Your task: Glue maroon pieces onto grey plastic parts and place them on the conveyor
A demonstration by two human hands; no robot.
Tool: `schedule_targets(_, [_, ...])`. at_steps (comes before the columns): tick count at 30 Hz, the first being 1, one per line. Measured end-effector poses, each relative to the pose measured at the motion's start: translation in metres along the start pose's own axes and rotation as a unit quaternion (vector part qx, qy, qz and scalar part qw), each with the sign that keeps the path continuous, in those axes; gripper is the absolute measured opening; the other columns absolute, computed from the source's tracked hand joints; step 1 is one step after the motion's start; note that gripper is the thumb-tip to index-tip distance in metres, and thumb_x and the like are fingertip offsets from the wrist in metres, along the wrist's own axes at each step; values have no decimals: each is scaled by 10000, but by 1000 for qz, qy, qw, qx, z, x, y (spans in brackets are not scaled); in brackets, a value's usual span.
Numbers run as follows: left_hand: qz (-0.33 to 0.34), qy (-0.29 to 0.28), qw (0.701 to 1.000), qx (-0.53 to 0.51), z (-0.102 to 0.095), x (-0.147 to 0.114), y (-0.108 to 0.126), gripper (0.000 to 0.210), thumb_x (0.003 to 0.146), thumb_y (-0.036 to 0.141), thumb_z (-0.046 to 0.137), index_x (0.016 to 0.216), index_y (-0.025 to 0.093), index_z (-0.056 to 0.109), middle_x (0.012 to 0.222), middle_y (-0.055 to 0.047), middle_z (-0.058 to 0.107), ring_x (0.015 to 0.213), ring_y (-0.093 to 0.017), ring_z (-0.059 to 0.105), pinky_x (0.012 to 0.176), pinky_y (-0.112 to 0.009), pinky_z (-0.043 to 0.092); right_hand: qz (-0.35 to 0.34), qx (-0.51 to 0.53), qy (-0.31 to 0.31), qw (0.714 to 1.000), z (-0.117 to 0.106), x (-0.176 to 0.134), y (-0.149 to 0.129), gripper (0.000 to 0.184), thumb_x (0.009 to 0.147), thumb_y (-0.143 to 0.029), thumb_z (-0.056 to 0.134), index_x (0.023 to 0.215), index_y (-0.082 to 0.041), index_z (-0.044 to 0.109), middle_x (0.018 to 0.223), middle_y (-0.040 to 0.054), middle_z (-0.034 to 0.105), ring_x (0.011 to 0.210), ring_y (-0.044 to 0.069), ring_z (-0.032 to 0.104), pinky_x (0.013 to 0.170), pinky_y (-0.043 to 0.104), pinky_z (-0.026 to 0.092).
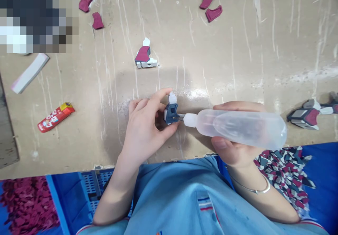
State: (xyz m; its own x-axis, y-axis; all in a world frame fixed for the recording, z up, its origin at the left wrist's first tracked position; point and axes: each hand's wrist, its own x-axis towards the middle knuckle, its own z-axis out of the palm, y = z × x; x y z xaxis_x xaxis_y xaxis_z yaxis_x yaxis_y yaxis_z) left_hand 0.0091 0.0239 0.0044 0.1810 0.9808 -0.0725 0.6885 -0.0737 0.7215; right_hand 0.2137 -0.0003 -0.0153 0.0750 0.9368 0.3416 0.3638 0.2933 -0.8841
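My left hand (148, 122) pinches a small dark-blue and white plastic part (171, 113) between thumb and fingers, its white knob pointing away from me. My right hand (235, 147) is wrapped round a translucent squeeze bottle (237, 126), which lies nearly level in the grip. The bottle's thin nozzle points left and meets the dark-blue part at its right side; whether it touches cannot be made out. Some clear liquid seems to be inside the bottle. Just beyond my left hand stands a similar part with a maroon panel (143, 54) on it.
Loose maroon pieces (97, 20) lie at the far side of the worn table (237, 69). A red lighter-like item (56, 117) and a white strip (30, 73) are at left. Further assembled parts (307, 115) sit at right. Below the edge, bins hold maroon pieces (29, 203) and mixed parts (285, 175).
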Motion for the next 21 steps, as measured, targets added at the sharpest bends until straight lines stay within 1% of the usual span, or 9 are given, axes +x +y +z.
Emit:
schedule_targets(3, [1,-2,1000,1,-1,1,0,663,786,186,807,1416,293,633,907,39,793,823,-226,712,997,-441,501,-1,2,-20,1000,-2,1,-1,302,954,-628,747,1136,-388,746,974,38,767,759,271,735,612,459,620])
schedule_targets(5, [-2,-5,1000,1,-1,1,0,658,783,184,798,1412,289,634,899,39,795,814,-226,708,998,-445,501,-10,9,-21,1000,-2,1,-1,311,963,-610,745,1166,-374,744,972,35,755,732,246,726,589,430,602])
schedule_targets(8, [-7,-2,1000,2,-1,0,1,636,803,186,783,1410,295,631,896,40,800,821,-227,709,1021,-454,503,-23,27,10,999,-1,0,2,337,936,-585,784,1156,-332,748,968,39,726,735,232,713,619,422,591])
schedule_targets(11, [-5,9,1000,3,1,-1,1,617,820,196,799,1406,298,636,885,45,795,839,-226,712,1035,-451,507,-3,32,43,999,-2,-4,4,370,891,-611,817,1124,-334,741,983,44,711,760,246,704,680,458,598])
schedule_targets(17, [-8,13,1000,11,2,-1,1,614,817,231,846,1394,301,646,872,46,788,815,-219,706,1036,-448,510,33,-33,73,996,-2,-8,3,443,836,-746,776,1032,-353,716,904,65,722,736,308,717,594,509,606])
schedule_targets(19, [-7,12,1000,8,2,-1,1,615,819,229,844,1396,298,646,869,47,787,809,-216,702,1035,-447,509,41,-20,67,997,-5,-7,2,435,832,-745,782,1026,-362,712,909,59,722,715,302,716,581,509,598])
schedule_targets(20, [-7,13,1000,7,2,-1,1,613,820,229,845,1396,297,646,869,48,786,812,-215,701,1035,-445,508,53,-4,54,997,-8,-7,2,431,826,-730,800,1044,-370,706,923,53,722,708,297,716,581,508,592])
schedule_targets(21, [-7,15,1000,6,2,-1,1,613,821,227,846,1396,296,647,869,49,787,820,-216,701,1036,-443,507,79,18,28,996,-11,-8,1,439,811,-713,828,1068,-383,693,941,45,721,714,295,719,596,509,592])
